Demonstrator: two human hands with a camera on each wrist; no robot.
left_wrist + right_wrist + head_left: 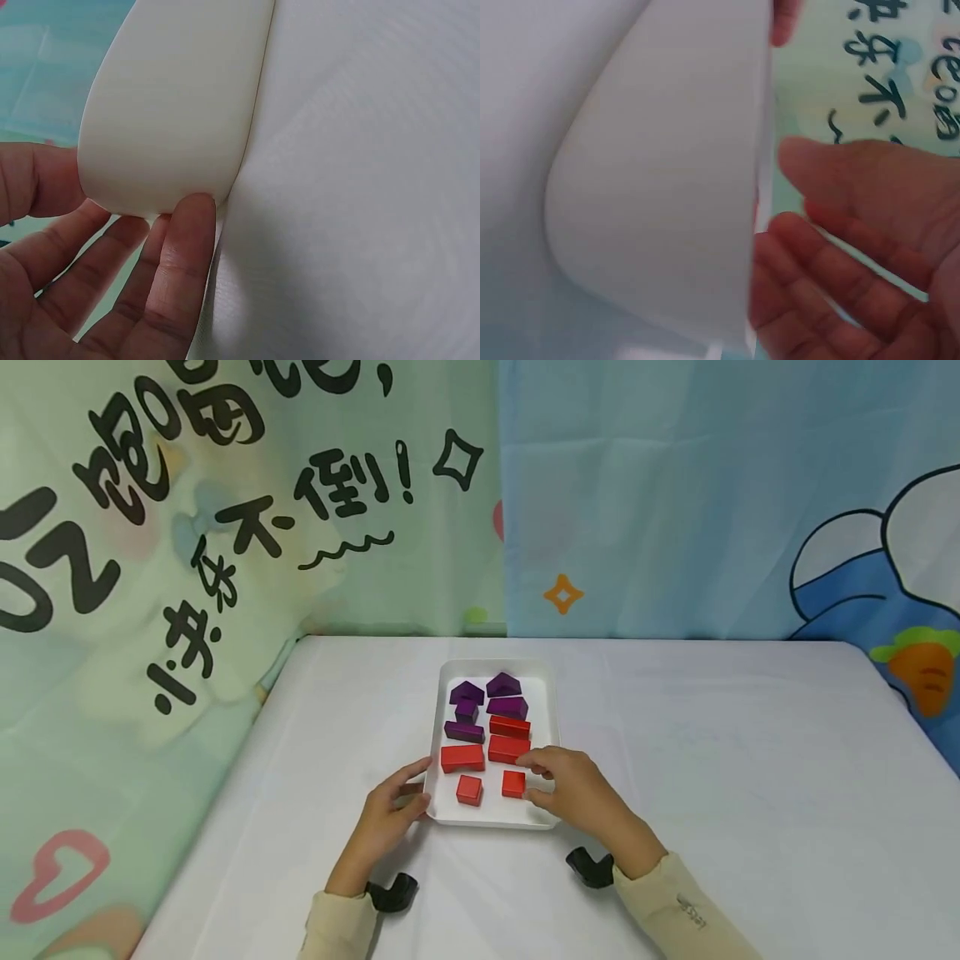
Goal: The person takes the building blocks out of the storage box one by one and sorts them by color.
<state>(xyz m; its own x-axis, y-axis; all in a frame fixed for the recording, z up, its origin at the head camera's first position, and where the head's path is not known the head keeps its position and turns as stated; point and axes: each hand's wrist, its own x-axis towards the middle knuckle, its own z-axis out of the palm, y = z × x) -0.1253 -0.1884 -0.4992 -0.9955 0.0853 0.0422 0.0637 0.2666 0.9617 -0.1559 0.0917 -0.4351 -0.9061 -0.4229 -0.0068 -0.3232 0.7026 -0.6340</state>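
A white tray (491,814) holds red and purple blocks. At its near left corner, my left hand (390,814) grips the edge. In the left wrist view, the thumb (45,180) is at the rim and the fingers lie against the outer wall (172,112). My right hand (573,789) reaches over the tray's right edge, thumb and fingers parted beside a small red block (513,784). Its fingertips also overlap a larger red block (508,749). From the right wrist, the tray wall (652,172) hides the blocks beside the right fingers (810,277).
Another small red block (469,790) and a long red block (462,758) lie in the tray's left column. Several purple blocks (507,707) fill its far end. The tray stands on a white-covered table (712,760), with printed curtains (645,502) behind.
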